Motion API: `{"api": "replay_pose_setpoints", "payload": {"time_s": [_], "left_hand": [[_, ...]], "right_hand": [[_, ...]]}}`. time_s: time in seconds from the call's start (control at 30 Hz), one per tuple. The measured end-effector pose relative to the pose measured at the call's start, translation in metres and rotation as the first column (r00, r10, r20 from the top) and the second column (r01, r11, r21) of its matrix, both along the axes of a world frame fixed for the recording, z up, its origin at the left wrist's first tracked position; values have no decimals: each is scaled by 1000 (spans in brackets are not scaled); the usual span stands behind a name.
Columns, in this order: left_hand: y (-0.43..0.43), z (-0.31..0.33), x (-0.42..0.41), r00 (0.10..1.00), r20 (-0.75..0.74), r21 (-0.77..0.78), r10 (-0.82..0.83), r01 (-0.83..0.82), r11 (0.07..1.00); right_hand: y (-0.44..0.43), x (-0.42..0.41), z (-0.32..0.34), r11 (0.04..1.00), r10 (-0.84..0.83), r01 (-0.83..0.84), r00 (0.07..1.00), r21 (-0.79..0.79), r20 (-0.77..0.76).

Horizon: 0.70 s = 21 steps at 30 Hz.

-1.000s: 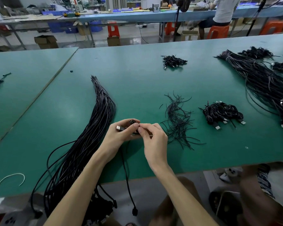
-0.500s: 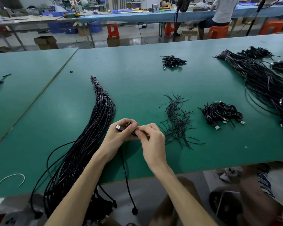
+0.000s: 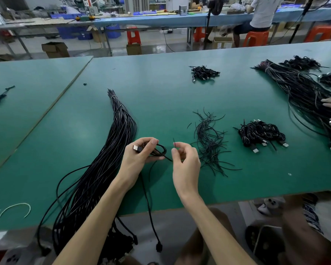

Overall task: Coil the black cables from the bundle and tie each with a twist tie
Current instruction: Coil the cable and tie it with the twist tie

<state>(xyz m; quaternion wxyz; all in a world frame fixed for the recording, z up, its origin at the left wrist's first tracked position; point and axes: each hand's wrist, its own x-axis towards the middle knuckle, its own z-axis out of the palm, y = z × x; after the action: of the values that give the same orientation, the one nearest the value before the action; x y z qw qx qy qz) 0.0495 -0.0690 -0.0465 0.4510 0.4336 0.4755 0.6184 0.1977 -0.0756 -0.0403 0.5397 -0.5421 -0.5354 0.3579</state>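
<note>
While my left grip (image 3: 139, 157) was curled round the small coil (image 3: 159, 150) of black cable, thumb on top and its USB plug (image 3: 136, 148) poking out to the left, my right grip (image 3: 185, 159) hung just beside it on the right. Its thumb and forefinger were pinched on a twist tie (image 3: 174, 140) whose free end stood nearly upright above my fingertips. The coming move turned on that pairing. The coil's loop ran out sideways from my left fingers toward the right grip, with the tie roughly crosswise to it, so I judged the tie had only to cross a narrow gap leftward and wrap the coil's waist. A thin dark strand bridged the gap (cable end or the tie's lower part, I could not tell which). Another cable (image 3: 149, 207) dropped from under my left wrist over the near edge of the tabletop (image 3: 161, 92); whether it belonged to this coil was unclear. The long bundle (image 3: 111, 159) lay to the left, the loose ties (image 3: 208, 142) just right of my right grip, and the finished coils (image 3: 260, 133) farther right.
</note>
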Motion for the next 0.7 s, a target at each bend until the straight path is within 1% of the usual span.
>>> {"api": "replay_pose_setpoints", "payload": {"time_s": [0.07, 0.13, 0.27, 0.3, 0.43, 0.5, 0.6, 0.7], "left_hand": [[0, 0, 0, 1000, -3, 7, 7, -6, 1000], [-1, 0, 0, 1000, -10, 16, 13, -13, 1000], [0, -2, 2, 998, -40, 26, 40, -39, 999], [1, -2, 2, 998, -37, 26, 43, -42, 999], [0, -2, -1, 998, 33, 28, 49, -50, 998], [0, -1, -3, 997, 62, 29, 50, -52, 998], [0, 1, -4, 992, 106, 25, 62, -65, 998], [-1, 3, -4, 982, 176, 14, 61, -64, 998]], "right_hand": [[0, -1, 0, 1000, -9, 9, 1000, -4, 22], [1, 0, 0, 999, -32, 32, 999, -15, 4], [1, 4, 0, 990, -126, 115, 979, -78, -160], [1, 4, 1, 990, -128, 119, 981, -72, -148], [1, -3, -1, 999, -19, 22, 995, -34, 96], [0, -4, -2, 999, 0, 6, 987, -35, 161], [0, -2, -1, 1000, 21, -18, 989, -24, 146], [-1, -2, 1, 991, 137, -136, 986, -18, 94]]}}
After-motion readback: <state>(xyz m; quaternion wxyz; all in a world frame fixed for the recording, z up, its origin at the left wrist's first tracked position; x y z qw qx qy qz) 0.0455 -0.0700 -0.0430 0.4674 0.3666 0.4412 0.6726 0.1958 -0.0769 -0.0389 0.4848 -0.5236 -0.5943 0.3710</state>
